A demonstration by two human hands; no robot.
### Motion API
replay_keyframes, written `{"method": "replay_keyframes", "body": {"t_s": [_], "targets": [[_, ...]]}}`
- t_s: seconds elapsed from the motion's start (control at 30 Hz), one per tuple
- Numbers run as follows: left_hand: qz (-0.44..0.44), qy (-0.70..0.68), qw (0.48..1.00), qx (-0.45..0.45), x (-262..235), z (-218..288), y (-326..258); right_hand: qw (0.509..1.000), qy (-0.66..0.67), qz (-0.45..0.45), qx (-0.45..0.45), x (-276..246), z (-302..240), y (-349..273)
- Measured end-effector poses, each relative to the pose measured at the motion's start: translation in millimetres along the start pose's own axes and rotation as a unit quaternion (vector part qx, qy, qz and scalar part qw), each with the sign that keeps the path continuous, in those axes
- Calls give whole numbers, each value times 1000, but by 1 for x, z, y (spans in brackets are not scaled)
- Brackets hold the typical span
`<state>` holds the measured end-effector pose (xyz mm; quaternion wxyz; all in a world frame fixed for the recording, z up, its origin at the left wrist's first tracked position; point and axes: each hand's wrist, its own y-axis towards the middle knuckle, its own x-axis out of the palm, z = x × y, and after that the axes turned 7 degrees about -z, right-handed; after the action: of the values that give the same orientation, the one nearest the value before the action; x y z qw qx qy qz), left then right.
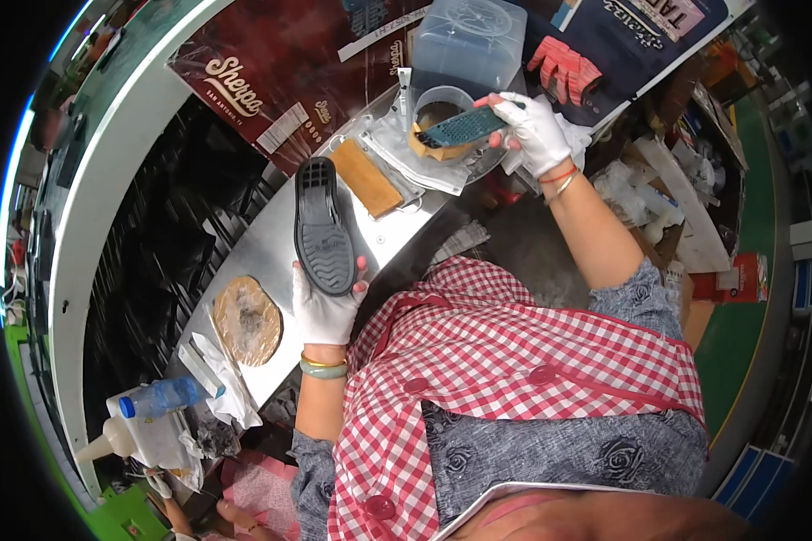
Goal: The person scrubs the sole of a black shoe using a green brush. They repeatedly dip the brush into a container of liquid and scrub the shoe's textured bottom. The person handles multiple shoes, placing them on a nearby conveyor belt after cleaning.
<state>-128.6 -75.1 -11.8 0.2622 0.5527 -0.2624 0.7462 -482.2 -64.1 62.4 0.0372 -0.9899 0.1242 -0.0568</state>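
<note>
My left hand (323, 316), in a white glove with bare fingertips, grips the heel or toe end of a black shoe sole (325, 230). The sole's patterned inner face, with small square recesses at its far end, is turned up over the metal table. My right hand (537, 133), gloved the same way, is closed on a flat green brush (467, 126) with dark bristles or residue at its tip. That tip hangs over a round tub (438, 153) with a tan, jagged rim; whether they touch I cannot tell.
A tan block (366, 178) lies on white face masks beside the tub. A plastic-wrapped round pad (246, 321) lies on the metal table (253, 252). Behind stand a clear jug (469, 45) and a pink glove (564, 70); at left lies a blue-capped bottle (162, 398). Another person's hand (176, 514) shows lower left.
</note>
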Motion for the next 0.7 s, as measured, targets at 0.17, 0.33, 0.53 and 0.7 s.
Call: {"method": "replay_keyframes", "body": {"t_s": [0.17, 0.33, 0.53, 0.7], "targets": [[-31, -20, 999, 8, 25, -3, 14, 996, 54, -58, -38, 76, -9, -35], [-75, -33, 997, 2, 36, -8, 9, 992, 60, -102, -35, 128, -18, -51], [-75, -13, 997, 22, 36, -9, 3, 987, 78, -132, -40, 146, -14, -56], [-83, 10, 996, 24, 45, -15, 2, 986, 82, -146, -16, 152, -10, -59]]}}
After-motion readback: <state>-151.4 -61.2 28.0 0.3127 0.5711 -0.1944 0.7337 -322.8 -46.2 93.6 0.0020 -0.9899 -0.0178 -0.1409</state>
